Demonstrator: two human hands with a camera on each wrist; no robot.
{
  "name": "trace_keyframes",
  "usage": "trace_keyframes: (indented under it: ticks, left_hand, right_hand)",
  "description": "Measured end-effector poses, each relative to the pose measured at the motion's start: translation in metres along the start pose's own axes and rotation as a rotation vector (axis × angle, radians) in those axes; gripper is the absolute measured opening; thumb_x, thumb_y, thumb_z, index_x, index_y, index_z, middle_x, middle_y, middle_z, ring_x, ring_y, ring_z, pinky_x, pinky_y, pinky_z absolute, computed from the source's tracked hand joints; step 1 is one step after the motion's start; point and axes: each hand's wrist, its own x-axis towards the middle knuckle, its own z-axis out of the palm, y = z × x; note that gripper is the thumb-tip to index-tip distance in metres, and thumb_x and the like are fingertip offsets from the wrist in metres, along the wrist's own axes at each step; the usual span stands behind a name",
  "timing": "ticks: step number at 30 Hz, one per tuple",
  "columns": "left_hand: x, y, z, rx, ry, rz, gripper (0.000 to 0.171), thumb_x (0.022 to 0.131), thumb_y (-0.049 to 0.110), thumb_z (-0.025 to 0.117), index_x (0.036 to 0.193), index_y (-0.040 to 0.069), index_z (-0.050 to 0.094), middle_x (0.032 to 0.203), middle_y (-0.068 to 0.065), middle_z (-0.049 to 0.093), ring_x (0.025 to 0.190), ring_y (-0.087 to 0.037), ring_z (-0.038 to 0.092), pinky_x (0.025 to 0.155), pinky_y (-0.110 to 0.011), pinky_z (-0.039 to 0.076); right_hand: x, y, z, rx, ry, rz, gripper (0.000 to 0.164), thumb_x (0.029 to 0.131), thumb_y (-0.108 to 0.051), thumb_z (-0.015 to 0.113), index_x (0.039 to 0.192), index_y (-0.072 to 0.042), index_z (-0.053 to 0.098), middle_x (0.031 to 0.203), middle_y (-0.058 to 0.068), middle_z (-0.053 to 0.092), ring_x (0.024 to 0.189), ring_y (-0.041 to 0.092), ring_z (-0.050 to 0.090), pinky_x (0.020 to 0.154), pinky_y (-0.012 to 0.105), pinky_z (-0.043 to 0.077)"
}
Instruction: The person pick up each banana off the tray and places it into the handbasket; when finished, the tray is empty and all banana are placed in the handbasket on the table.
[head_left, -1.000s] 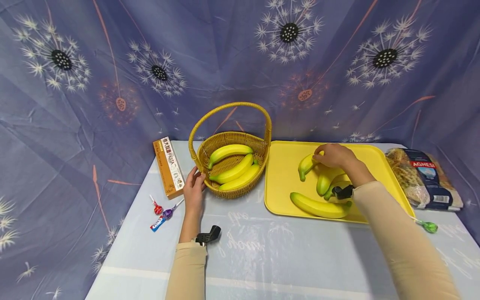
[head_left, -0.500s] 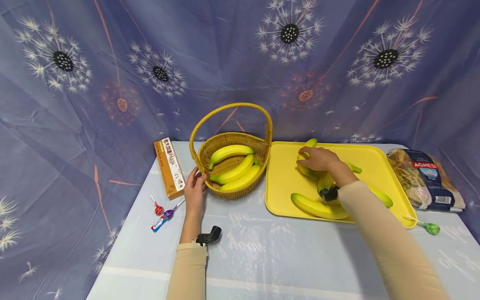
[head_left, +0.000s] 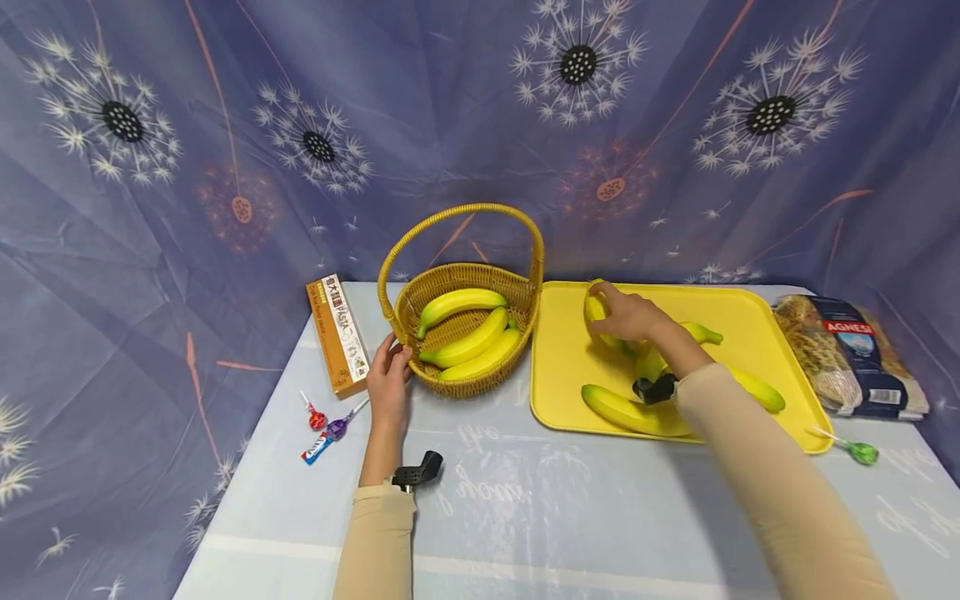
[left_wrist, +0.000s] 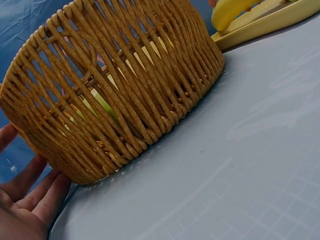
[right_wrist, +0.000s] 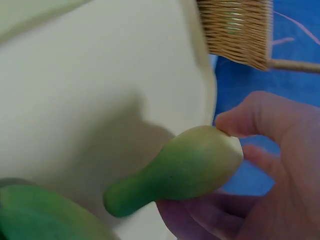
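Note:
My right hand grips a yellow banana over the left part of a yellow tray. In the right wrist view, thumb and fingers pinch this banana near one end, its green end pointing away, and a shadow falls on the tray. My left hand rests its fingers against the outer left side of a wicker basket; the left wrist view shows those fingers fairly straight against the weave. Three bananas lie in the basket, one at the back. Several more bananas, including a front one, lie on the tray, partly hidden by my right arm.
The basket's tall handle arches above it. Left of it lies a pasta box, with red and purple lollipops nearer me. A pasta bag and a green lollipop lie right of the tray. A patterned curtain hangs behind.
My right hand has moved left across the tray with the banana, which has turned more lengthwise. Other tray bananas have come into sight on the right. My left hand stays at the basket.

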Motion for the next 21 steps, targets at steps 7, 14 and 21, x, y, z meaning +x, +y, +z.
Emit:
trace_keyframes:
  ticks: [7, 14, 21]
  left_hand:
    - [0.002, -0.004, -0.002, 0.026, 0.012, 0.018, 0.047, 0.095, 0.03, 0.059, 0.141, 0.025, 0.049, 0.132, -0.007, 0.054, 0.115, -0.02, 0.055, 0.092, -0.032, 0.049]
    - [0.001, -0.005, 0.0, 0.014, 0.011, 0.042, 0.047, 0.095, 0.029, 0.059, 0.14, 0.023, 0.05, 0.13, -0.007, 0.054, 0.114, -0.021, 0.056, 0.09, -0.032, 0.05]
    - [-0.001, 0.002, 0.001, -0.004, -0.012, 0.02, 0.048, 0.096, 0.023, 0.058, 0.142, 0.02, 0.048, 0.133, -0.012, 0.053, 0.117, -0.027, 0.055, 0.094, -0.037, 0.048]
  right_hand:
    - [-0.005, 0.004, -0.013, 0.142, -0.008, -0.149, 0.046, 0.097, -0.032, 0.055, 0.139, -0.015, 0.045, 0.15, 0.018, 0.029, 0.123, 0.041, 0.043, 0.095, 0.057, 0.039]
    - [-0.025, -0.008, -0.026, 0.122, -0.031, -0.158, 0.053, 0.095, -0.037, 0.059, 0.139, -0.014, 0.04, 0.148, 0.019, 0.031, 0.119, 0.039, 0.048, 0.09, 0.055, 0.043]
    - [-0.054, -0.036, -0.053, 0.175, -0.131, -0.136, 0.056, 0.099, -0.031, 0.052, 0.146, -0.015, 0.026, 0.125, 0.024, 0.051, 0.085, 0.027, 0.064, 0.071, 0.043, 0.055]
